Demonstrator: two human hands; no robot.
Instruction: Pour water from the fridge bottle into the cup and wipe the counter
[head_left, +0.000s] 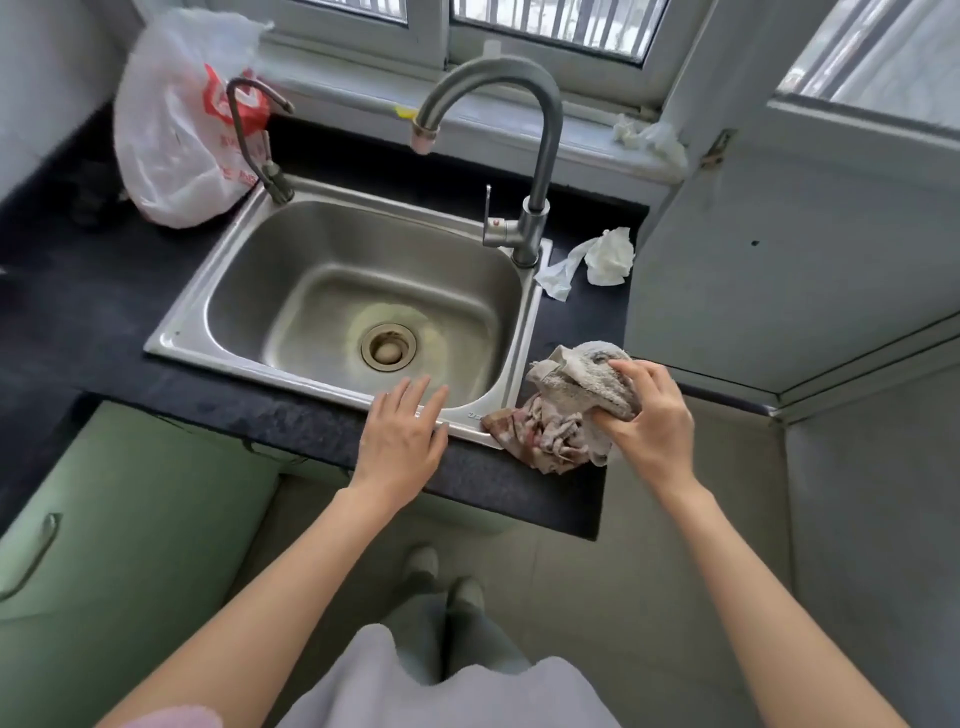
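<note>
My right hand (649, 415) grips a crumpled beige and brown rag (566, 410) that lies on the dark counter (291, 421) at the front right corner of the steel sink (171, 338). Part of the rag hangs over the sink's rim. My left hand (402, 436) rests with straight fingers on the front rim of the sink and the counter edge, holding nothing. No bottle or cup is in view.
A tall steel tap (535, 156) rises at the sink's back right, a thin small tap (254, 135) at the back left. A white and red plastic bag (176, 130) stands on the counter's back left. Crumpled white tissue (597, 260) lies right of the tap. Green cabinet doors (130, 519) are below.
</note>
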